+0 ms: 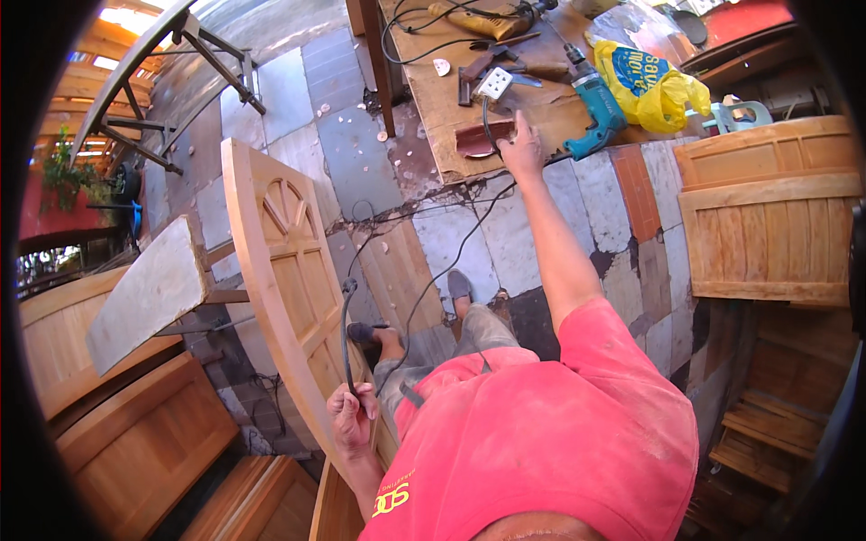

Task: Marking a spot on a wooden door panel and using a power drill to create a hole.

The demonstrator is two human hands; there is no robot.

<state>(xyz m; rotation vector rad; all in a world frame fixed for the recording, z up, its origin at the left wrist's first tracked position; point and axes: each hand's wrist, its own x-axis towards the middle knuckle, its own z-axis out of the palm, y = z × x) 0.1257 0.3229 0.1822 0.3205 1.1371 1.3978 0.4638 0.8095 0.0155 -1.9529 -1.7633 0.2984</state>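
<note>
My left hand (354, 421) is low beside the panelled wooden door (302, 261), its fingers closed round a black power cord (345, 334). The held cord rises in a bend along the door's face. My right arm stretches to the worktable (424, 99), where my right hand (522, 151) is at the near edge with index finger and thumb apart. Close by its thumb runs the dark cord of a white socket block (494, 84). A reddish-brown curved piece (474, 141) lies just left of that hand, and a teal power drill (595, 113) to its right.
Beyond are a yellow power tool (483, 20), hand tools and a yellow plastic bag (645, 86). Loose cord (456, 252) trails across the patchwork tile floor (433, 243) near my feet. Wooden panels (144, 424) lean at left; another panel (767, 212) stands at right.
</note>
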